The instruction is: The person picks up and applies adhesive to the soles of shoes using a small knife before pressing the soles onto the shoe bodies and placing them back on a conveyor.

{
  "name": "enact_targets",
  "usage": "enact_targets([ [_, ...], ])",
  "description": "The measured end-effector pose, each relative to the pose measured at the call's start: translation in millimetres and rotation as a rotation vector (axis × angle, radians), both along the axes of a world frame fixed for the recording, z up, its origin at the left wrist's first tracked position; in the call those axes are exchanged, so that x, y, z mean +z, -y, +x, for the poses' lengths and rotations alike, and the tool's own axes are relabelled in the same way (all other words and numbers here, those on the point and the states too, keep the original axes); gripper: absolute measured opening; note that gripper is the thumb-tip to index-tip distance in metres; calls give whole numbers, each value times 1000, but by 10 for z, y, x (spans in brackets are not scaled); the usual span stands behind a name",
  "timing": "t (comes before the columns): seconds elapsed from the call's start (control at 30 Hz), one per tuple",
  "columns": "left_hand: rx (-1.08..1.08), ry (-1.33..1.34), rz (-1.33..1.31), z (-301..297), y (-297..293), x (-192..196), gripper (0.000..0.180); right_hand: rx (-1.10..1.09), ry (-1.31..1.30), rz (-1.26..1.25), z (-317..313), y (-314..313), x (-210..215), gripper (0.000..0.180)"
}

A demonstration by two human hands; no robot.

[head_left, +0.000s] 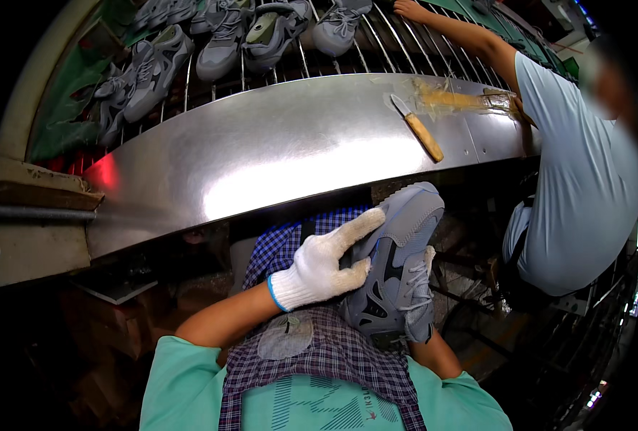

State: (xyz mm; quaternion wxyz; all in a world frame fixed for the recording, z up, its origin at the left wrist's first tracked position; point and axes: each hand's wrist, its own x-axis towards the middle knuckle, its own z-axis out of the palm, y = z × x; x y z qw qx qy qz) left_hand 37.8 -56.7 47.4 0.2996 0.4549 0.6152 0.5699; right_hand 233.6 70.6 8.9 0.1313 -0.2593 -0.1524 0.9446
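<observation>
A grey sneaker (398,266) with pale laces and black side panels is held before my chest, its toe pointing up and away. White-gloved, my left hand (322,266) grips its left side, with one finger stretched along the sole edge near the toe and the thumb against the midsole. Most of my right hand is hidden behind the shoe; a gloved fingertip of my right hand (429,258) shows at the right, beside the laces. Across from the shoe, a knife (423,136) with a wooden handle lies on the metal ledge (261,129).
Beyond the ledge, several grey sneakers (222,43) sit on a rack of metal rods (383,43). Yellowish tape (448,99) covers part of the ledge. On the right a co-worker (577,187) in a light shirt reaches one arm over the rods. A red glow marks the ledge's left end.
</observation>
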Motion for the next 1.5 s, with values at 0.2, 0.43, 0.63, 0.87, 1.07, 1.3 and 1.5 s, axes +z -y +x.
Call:
enact_targets([
  [0.2, 68, -198, 146, 236, 82, 3, 74, -145, 53, 53, 16, 7, 24, 89],
  [0.43, 38, -304, 99, -10, 438, 110, 54, 33, 208, 287, -256, -130, 279, 94],
  [0.63, 48, 159, 123, -645, -84, 769, 68, 132, 132, 301, -563, 31, 202, 88],
  [0.87, -133, 246, -36, -823, -212, 789, 66, 215, 169, 300, -399, 163, 20, 84],
  [1.07, -172, 292, -16, -742, 8, 670, 95, 201, 205, 329, -435, 109, 40, 81],
  [1.3, 79, 169, 47, -1013, 247, 685, 106, 496, 490, 1060, -823, 36, 752, 78],
  [1.5, -5, 185, -350, -1375, 670, 493, 96, 1063, 195, 1726, -732, 183, 1759, 72],
])
